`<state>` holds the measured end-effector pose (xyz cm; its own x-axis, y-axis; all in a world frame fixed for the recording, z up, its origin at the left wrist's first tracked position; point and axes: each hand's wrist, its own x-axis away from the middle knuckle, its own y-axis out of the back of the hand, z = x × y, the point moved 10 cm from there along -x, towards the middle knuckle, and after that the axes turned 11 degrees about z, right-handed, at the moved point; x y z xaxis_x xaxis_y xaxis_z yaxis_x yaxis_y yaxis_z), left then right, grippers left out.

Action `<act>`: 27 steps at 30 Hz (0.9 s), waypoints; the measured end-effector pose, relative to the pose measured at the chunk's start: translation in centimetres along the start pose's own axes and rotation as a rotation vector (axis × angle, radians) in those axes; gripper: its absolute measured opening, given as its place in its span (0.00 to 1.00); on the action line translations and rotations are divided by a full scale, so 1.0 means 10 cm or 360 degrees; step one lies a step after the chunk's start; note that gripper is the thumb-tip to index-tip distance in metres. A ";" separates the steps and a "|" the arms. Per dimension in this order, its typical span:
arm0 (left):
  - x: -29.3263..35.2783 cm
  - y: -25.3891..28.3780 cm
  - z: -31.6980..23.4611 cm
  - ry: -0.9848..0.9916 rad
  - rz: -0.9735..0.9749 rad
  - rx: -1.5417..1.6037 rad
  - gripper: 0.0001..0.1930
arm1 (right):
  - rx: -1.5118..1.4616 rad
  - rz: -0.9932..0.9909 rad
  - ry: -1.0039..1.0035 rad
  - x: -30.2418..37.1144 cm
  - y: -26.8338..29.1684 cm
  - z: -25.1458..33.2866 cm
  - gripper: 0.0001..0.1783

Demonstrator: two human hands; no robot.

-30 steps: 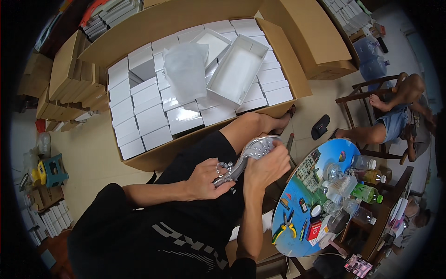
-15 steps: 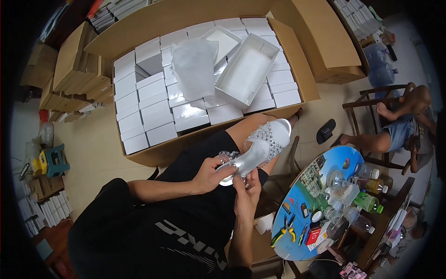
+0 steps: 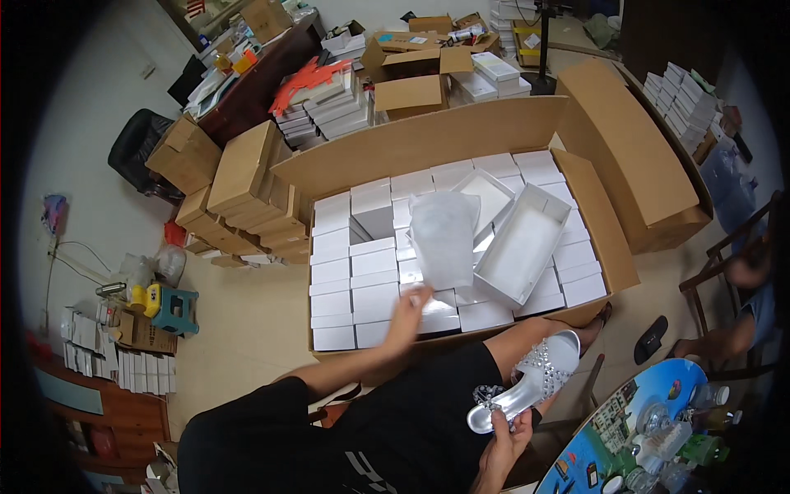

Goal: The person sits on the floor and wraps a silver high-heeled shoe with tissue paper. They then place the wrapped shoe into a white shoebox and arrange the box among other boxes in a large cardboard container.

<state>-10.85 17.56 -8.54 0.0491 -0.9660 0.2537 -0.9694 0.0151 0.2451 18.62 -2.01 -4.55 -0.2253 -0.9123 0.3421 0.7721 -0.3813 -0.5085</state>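
Fingers, right hand [image 3: 504, 453]: closed around the rear part of a shiny silver sandal with a broad studded strap [image 3: 520, 397]; thumb at the near edge, other fingertips partly hidden.
Fingers, left hand [image 3: 406, 314]: blurred, at the 7 o'clock edge of a limp, whitish, translucent wrapper [image 3: 444, 239]; cannot tell how wide they stand, nor whether they touch it.
Sandal position: held over the black-clothed lap [image 3: 428, 395], at about 4:30 from the centre of the view; toe toward 2 o'clock, heel toward 8.
Sandal weight: probably light; one hand carries it.
Sandal stiffness: sole likely firm, strap likely more pliant.
Sandal surface: glossy insole, presumably somewhat slippery under bare fingertips.
Sandal weak points: studs and heel-end trim judged easiest to scuff or snag.
Sandal hold: best taken by both sole edges near the heel or waist, clear of the studs.
Sandal look: smooth mirror-like silver insole facing up; clear-looking front band dotted with bright round studs; darker beaded bunch beside the heel, details too small to read.
Open box: white, shallow, rectangular cardboard box [image 3: 525, 244], at the sandal's 12 o'clock, lying on rows of closed white cartons [image 3: 374, 305].
Table: round blue picture-printed top [image 3: 675, 377], at the sandal's 4 o'clock.
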 end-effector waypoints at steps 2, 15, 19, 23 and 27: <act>-0.61 0.38 -0.20 -0.0307 -0.0458 -0.0244 0.38 | -0.0026 -0.0122 0.0028 0.06 0.10 -0.03 0.33; -2.00 0.37 0.45 0.0116 0.0188 -0.0445 0.22 | 0.0118 0.0053 -0.0260 0.26 0.23 -0.28 0.35; -1.12 0.31 -0.87 -0.0938 -0.0735 -0.1149 0.29 | 0.0305 -0.0164 -0.0165 0.32 0.28 -0.11 0.45; -0.95 -1.03 -1.37 -0.0926 0.0406 -0.0615 0.21 | 0.0441 -0.0090 0.0004 0.21 0.25 -0.02 0.42; -1.57 -2.09 -0.87 -0.0561 0.0818 -0.1082 0.17 | 0.0642 -0.0068 -0.0087 0.25 0.23 0.07 0.26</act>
<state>10.79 34.67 -9.49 -0.5328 -0.8195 0.2110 -0.4963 0.5045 0.7065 20.23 -5.04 -4.29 -0.2388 -0.8834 0.4033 0.9362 -0.3197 -0.1460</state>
